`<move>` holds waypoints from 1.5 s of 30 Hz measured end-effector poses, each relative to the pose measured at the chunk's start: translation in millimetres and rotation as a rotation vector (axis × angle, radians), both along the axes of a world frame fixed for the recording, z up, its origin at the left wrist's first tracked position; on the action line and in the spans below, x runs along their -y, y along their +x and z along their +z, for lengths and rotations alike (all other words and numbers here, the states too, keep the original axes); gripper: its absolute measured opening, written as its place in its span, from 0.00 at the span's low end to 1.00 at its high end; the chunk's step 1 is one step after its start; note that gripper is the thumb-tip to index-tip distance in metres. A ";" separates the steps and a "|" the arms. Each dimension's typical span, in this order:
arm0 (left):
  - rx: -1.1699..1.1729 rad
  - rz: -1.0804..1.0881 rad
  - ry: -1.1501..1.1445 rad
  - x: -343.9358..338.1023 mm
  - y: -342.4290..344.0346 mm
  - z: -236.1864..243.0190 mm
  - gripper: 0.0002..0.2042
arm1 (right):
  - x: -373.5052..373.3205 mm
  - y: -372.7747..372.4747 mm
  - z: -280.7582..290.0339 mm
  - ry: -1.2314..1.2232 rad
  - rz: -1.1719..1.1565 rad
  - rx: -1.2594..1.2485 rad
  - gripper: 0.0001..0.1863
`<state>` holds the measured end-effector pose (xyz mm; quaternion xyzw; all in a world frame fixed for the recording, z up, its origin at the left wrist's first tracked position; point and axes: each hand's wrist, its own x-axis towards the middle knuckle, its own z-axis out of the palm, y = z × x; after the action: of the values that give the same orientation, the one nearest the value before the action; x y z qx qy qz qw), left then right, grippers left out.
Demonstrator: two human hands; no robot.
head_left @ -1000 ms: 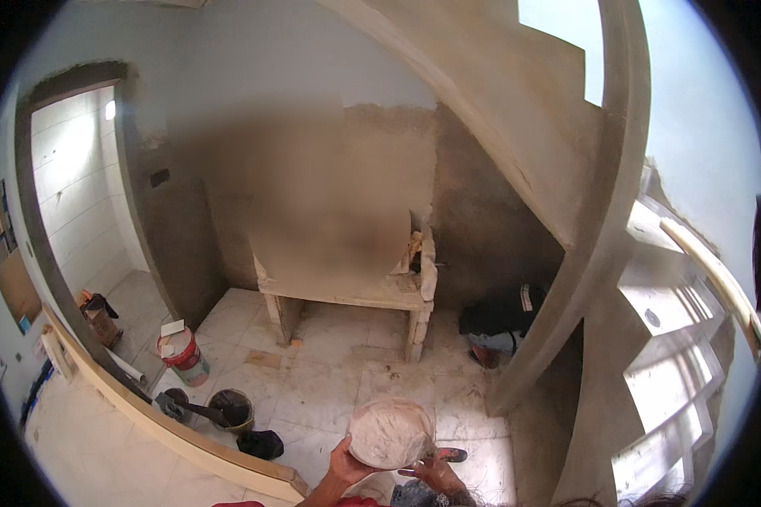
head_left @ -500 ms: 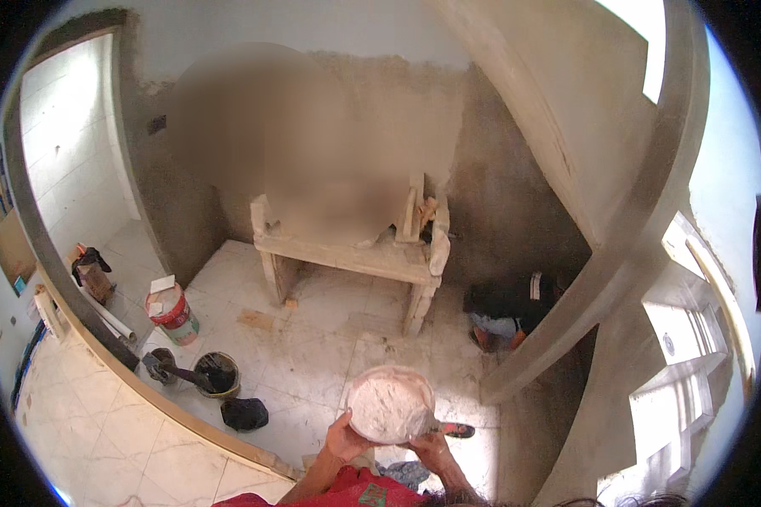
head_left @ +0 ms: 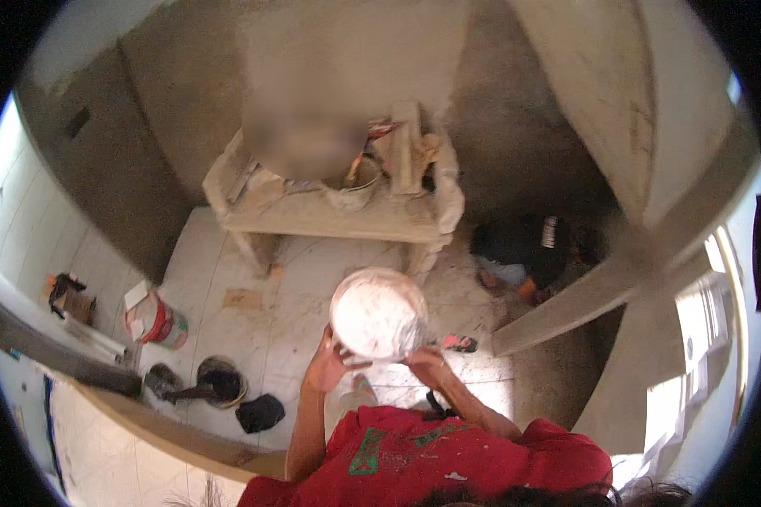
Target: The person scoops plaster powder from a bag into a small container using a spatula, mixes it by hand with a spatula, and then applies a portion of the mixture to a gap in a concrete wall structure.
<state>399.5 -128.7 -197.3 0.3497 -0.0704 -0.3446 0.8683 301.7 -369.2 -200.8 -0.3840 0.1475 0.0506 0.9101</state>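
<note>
In front of my chest I hold a round tub (head_left: 372, 317) with pale, pinkish-white material in it. It looks like plaster or powder; I cannot tell which. My left hand (head_left: 330, 362) grips the tub's near left side, with some fingers reaching under it. The near right side is held by my right hand (head_left: 427, 362), whose fingertips are partly hidden by the rim. A greyish patch shows inside the tub near my right hand.
A rough bench (head_left: 330, 221) carrying a bucket (head_left: 351, 196) stands ahead. A person in a black shirt (head_left: 524, 249) crouches at the right, beside a sloping beam (head_left: 583, 308). At left are a red bucket (head_left: 162, 323), a dark bucket (head_left: 221, 380) and a black bag (head_left: 260, 413).
My arms have stretched farther forward, carrying the tub away from my body. The view has shifted, and more of my red shirt and the bench top show.
</note>
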 end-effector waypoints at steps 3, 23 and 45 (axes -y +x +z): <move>-0.069 0.000 0.096 -32.8 49.7 -14.9 0.37 | 1.6 54.2 -0.7 0.047 -0.040 0.036 0.03; 0.158 -0.023 1.157 -86.7 421.9 -108.4 0.33 | -66.5 414.7 -99.6 -0.163 0.146 0.216 0.21; -0.023 -0.299 1.018 -396.1 580.2 -257.2 0.27 | -246.1 518.9 -143.5 -0.108 -0.190 0.103 0.23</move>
<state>979.7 267.4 -454.5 0.7095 0.0661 -0.4589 0.5307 820.6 -123.0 -344.3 -0.4188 0.1389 -0.0638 0.8951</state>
